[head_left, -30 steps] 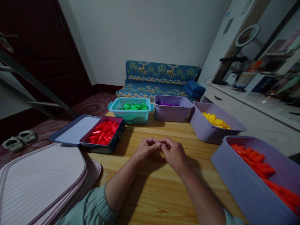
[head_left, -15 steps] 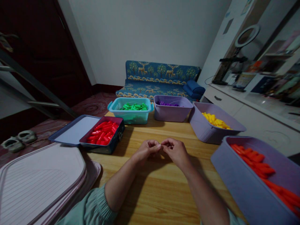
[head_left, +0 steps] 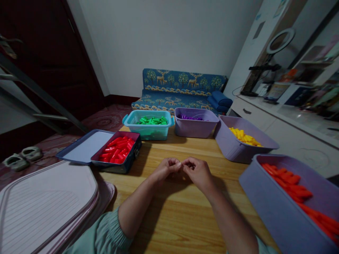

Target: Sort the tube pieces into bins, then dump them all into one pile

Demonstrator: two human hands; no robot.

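Note:
My left hand (head_left: 168,169) and my right hand (head_left: 196,171) meet fingertip to fingertip above the middle of the wooden table (head_left: 174,218). Both are closed in a pinch, thumb against forefinger. Whatever lies between the fingertips is too small or too hidden to make out. Beyond the hands stand a teal tub (head_left: 127,121) of green pieces (head_left: 152,121) and a lilac bin (head_left: 196,130) of purple pieces (head_left: 189,117). To the left is an open dark metal case (head_left: 132,160) holding glossy red pieces (head_left: 118,150).
On the right stand a lilac bin (head_left: 230,144) of yellow pieces (head_left: 245,137) and a larger bin (head_left: 275,208) of orange-red pieces (head_left: 291,181). Pale pink folded panels (head_left: 47,201) lie at the left. A blue patterned sofa (head_left: 174,93) is behind the table.
The view has shifted very slightly. Both hands keep nearly the same place and pinch, and the containers have not moved.

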